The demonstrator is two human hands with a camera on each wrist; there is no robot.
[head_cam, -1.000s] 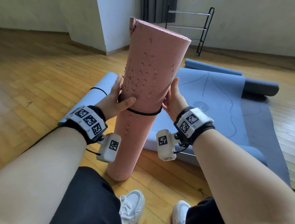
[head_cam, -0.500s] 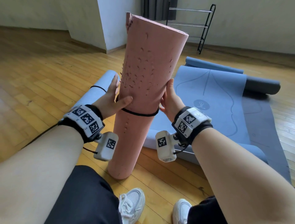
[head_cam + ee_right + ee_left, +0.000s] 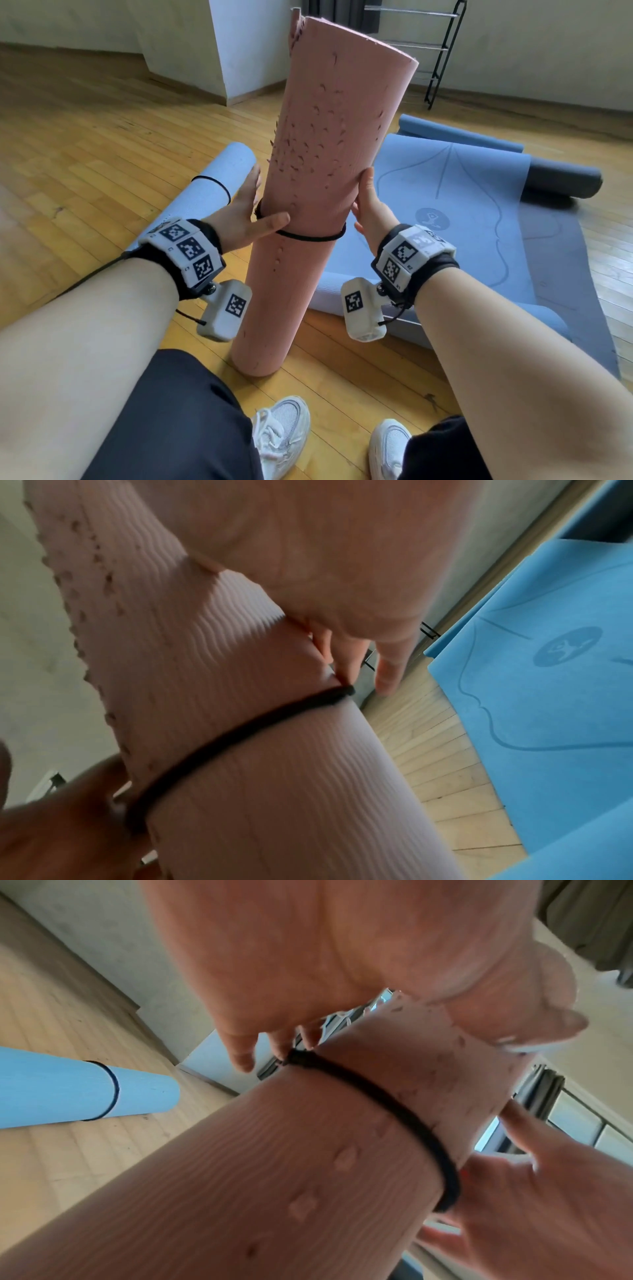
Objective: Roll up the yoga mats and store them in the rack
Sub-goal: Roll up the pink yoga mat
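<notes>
Nearest are two white shoes [image 3: 281,431] on the wooden floor [image 3: 85,164], with dark trouser legs to either side. Just beyond them the rolled pink mat [image 3: 322,192] stands on end on the floor, leaning a little to the right at the top, its surface pitted with small tears. A black band [image 3: 308,235] circles it about halfway up. The left hand [image 3: 239,216] rests against the mat's left side, fingers laid along it and thumb across the front just above the band. The right hand [image 3: 370,209] presses the right side with fingers fairly straight, fingertips near the band in the right wrist view; neither hand curls fully round the roll. Left of the pink mat lies a rolled light blue mat [image 3: 209,185] with its own black band. To the right a blue mat [image 3: 462,212] lies unrolled over a grey mat [image 3: 561,240], both partly rolled at the far end. Farthest back a black rack [image 3: 442,51] stands by the wall
</notes>
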